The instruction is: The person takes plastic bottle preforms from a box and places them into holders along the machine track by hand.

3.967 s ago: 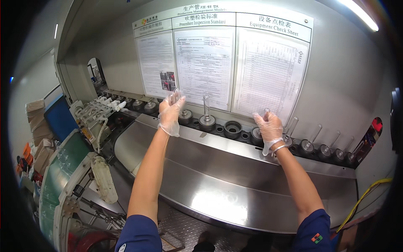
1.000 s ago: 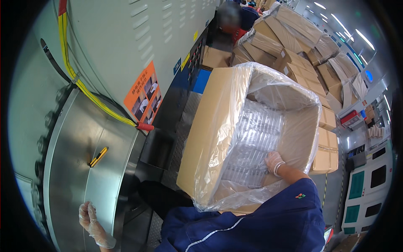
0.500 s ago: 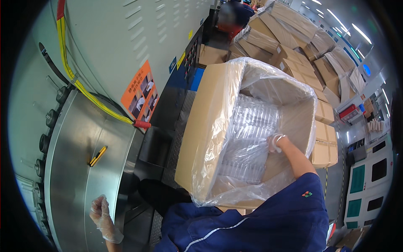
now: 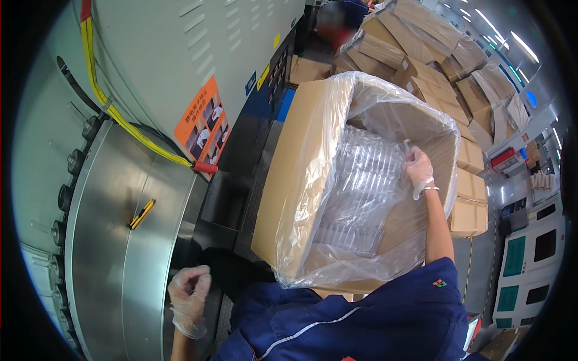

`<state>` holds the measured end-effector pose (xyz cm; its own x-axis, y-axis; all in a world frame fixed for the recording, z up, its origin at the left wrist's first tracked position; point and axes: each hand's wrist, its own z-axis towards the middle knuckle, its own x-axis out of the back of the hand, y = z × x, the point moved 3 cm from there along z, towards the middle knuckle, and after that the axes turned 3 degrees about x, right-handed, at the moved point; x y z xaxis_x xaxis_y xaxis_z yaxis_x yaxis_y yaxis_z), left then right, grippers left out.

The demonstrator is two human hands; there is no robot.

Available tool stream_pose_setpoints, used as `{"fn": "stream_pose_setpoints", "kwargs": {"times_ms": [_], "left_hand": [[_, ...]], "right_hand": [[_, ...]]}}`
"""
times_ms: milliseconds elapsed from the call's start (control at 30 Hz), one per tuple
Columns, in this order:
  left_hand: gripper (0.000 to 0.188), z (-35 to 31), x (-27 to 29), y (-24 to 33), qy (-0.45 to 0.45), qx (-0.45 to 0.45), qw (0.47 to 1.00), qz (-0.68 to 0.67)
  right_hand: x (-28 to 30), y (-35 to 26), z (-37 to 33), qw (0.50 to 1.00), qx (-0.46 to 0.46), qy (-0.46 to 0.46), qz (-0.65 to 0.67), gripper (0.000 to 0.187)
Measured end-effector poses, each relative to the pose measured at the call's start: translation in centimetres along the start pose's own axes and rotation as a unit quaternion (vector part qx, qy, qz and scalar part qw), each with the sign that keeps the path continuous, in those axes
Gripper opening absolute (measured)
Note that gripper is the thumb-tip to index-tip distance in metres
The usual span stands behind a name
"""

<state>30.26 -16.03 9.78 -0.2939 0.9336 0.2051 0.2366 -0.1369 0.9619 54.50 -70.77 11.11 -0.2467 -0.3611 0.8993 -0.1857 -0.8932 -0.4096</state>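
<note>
A big cardboard box, lined with a clear plastic bag, stands open in front of me. Inside lie rows of clear plastic trays or shells, partly veiled by thin film; their exact kind is hard to make out. My right hand, in a clear glove, is inside the box at the right edge of the rows. Its fingers are pinched together, apparently on clear plastic film at their tips. My left hand, also gloved, hovers beside the metal bench with fingers curled in and nothing visible in them.
A yellow and black utility knife lies on the metal bench at left. A yellow hose hangs over it by a grey machine cabinet. Several wrapped cartons are stacked behind; another person is at the top.
My right hand has moved up and away along the rows, coming more into view. My left hand has shifted right, toward my body. The view has tilted slightly.
</note>
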Motion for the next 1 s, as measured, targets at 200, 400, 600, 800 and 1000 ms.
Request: {"fn": "stream_pose_setpoints", "kwargs": {"times_ms": [200,400,600,800,1000], "left_hand": [[0.058,-0.6,-7.8,3.9,-0.295,0.056,0.954,-0.008],[0.078,-2.2,-14.3,3.3,-0.333,0.168,0.898,-0.234],[0.054,-2.2,-13.9,1.7,-0.276,0.242,0.855,-0.366],[0.027,-1.3,-13.0,0.8,-0.212,0.239,0.84,-0.44],[0.025,-0.7,-11.4,-1.2,-0.158,0.237,0.822,-0.493]], "right_hand": [[-0.3,-14.4,-10.1,0.822,0.056,-0.344,0.449,0.074],[-8.3,-21.6,-24.1,0.621,0.071,-0.503,0.597,0.1],[-8.2,-22.5,-25.5,0.825,0.246,-0.398,0.316,0.109],[-4.1,-21.2,-21.2,0.768,0.266,-0.52,0.262,0.085],[-9.7,-7.9,-14.4,0.918,0.163,-0.358,0.041,0.029]]}}
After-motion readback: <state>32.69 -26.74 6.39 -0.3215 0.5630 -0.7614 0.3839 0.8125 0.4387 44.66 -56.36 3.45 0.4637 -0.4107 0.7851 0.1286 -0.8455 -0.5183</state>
